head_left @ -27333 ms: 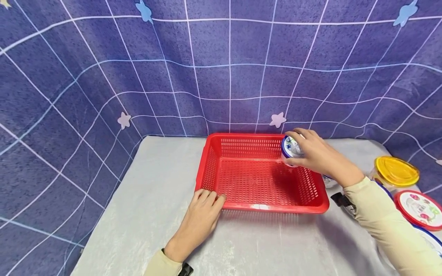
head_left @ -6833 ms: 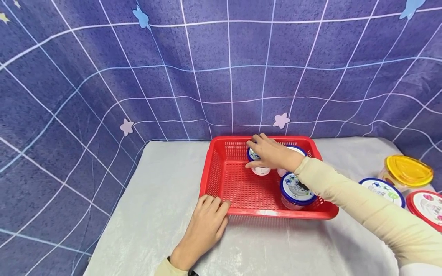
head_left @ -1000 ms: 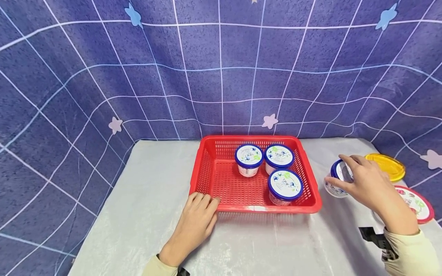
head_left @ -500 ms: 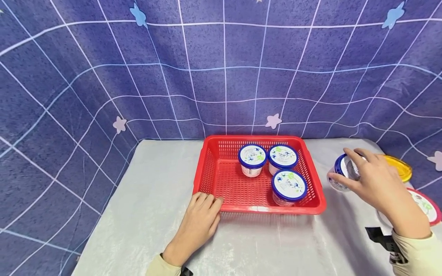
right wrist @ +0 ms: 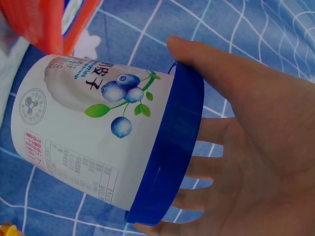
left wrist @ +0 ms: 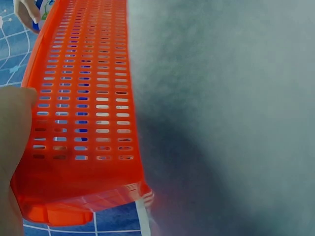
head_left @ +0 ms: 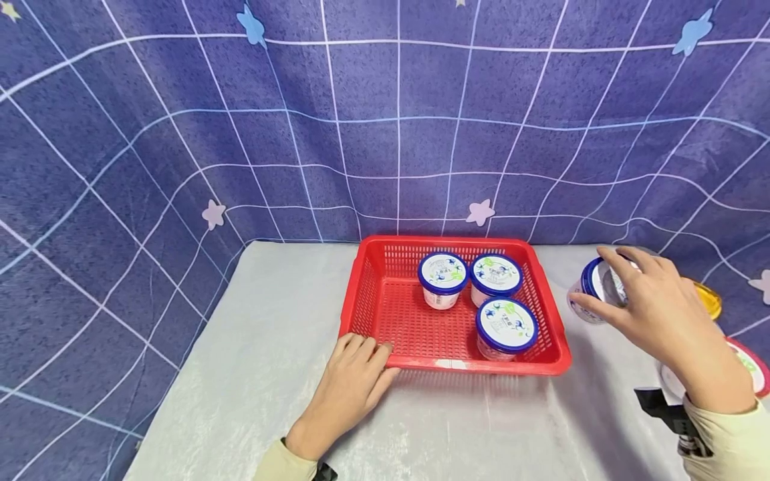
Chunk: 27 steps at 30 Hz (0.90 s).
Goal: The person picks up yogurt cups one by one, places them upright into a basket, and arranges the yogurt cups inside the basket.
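Observation:
My right hand grips a yogurt tub by its blue lid, to the right of the red basket. In the right wrist view, the tub lies tilted, its blueberry label showing, with thumb and fingers spread around the lid's edge. My left hand holds the basket's front left rim, fingers hooked over it. Inside the basket stand three upright blue-lidded tubs: one at the back middle, one at the back right and one at the front right.
At the table's right, partly behind my right arm, are a yellow-lidded container and a red-lidded one. A purple cloth with white grid lines hangs directly behind the grey table.
Over the last second my right hand has raised the tub slightly. Earlier, the basket held only a tub being set in at its back right; three stand there now. My left hand has stayed on the rim.

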Available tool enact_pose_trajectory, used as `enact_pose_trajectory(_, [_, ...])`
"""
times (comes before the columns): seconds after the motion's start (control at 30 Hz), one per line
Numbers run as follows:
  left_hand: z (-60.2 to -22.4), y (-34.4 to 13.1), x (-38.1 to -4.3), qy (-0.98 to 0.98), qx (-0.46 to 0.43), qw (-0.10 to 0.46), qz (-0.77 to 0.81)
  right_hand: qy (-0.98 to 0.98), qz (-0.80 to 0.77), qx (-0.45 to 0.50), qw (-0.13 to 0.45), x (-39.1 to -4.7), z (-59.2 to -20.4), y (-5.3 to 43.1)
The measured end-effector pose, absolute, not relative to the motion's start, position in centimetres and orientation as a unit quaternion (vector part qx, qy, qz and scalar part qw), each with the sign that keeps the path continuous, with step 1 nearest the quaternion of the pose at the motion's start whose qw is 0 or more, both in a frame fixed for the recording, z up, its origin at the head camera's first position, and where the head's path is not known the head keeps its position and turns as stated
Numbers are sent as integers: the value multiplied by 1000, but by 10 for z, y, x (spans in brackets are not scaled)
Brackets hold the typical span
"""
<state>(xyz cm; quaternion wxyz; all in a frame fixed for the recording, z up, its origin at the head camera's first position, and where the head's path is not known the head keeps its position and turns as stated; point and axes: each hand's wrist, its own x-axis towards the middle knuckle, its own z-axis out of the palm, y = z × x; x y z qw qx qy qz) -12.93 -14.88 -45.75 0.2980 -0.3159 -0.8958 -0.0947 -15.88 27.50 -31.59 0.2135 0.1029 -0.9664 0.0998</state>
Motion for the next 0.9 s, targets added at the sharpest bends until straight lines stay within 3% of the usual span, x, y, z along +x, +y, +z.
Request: enact_pose_trajectory(0.9, [-459,-148,-130,-896,-316,292,-111,-947,112,209,216,-158,-293,210])
